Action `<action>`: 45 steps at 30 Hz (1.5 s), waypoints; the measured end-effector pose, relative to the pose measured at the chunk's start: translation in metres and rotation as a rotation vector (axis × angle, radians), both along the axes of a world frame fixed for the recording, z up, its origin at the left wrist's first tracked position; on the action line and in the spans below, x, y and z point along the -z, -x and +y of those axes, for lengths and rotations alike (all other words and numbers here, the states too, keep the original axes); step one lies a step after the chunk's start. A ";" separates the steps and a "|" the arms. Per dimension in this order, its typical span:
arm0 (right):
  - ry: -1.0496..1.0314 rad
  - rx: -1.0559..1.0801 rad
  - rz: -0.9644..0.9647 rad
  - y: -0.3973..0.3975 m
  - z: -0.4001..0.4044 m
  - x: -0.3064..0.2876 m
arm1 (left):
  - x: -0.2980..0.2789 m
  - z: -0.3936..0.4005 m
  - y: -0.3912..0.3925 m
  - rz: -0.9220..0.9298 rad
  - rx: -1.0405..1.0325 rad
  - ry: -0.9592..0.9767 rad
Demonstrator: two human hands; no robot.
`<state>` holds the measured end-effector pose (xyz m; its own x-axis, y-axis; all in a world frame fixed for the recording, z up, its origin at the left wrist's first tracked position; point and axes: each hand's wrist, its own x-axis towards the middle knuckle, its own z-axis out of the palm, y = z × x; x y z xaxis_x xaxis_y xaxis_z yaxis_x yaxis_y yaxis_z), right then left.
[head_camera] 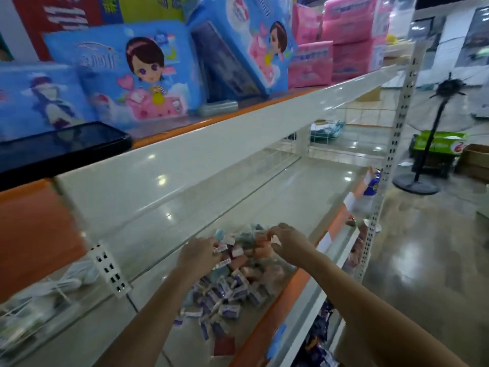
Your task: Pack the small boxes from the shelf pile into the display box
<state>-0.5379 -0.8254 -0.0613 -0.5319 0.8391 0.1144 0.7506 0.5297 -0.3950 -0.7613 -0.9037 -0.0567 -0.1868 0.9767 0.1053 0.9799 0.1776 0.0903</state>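
Step in hand, as judged: gathering stock from the pile of small boxes (pixel 232 284), which lies loose on the white lower shelf (pixel 264 197) near its orange front edge. The left hand (pixel 198 254) has its fingers curled down into the pile, gripping several boxes. The right hand (pixel 287 241) pinches one or two boxes at the pile's far end. The boxes are tiny and jumbled at all angles: peach and teal toward the back, purple-and-white nearer the front, several showing white barcode labels. No display box can be identified in view; the next move calls for locating it and carrying the gathered boxes across.
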 end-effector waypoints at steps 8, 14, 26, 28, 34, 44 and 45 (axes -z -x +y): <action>0.031 -0.127 0.044 0.008 0.044 0.019 | 0.010 0.006 -0.006 -0.046 -0.138 -0.045; -0.001 -0.132 0.136 0.012 0.050 0.037 | 0.012 0.002 -0.010 -0.036 -0.223 -0.069; 0.048 -0.433 0.373 0.027 0.003 0.031 | 0.007 -0.066 -0.022 -0.256 -0.212 -0.316; 0.070 -0.473 0.365 0.038 -0.011 0.027 | 0.007 -0.088 -0.020 -0.478 -0.274 -0.295; 0.099 -0.673 0.433 0.068 -0.066 0.007 | 0.004 -0.154 -0.014 -0.893 -0.478 -0.441; 0.206 -0.904 0.451 0.123 -0.206 -0.008 | -0.008 -0.321 0.003 -1.113 -0.750 -0.613; 0.227 -0.935 0.466 0.130 -0.225 -0.008 | -0.010 -0.342 0.003 -1.128 -0.781 -0.638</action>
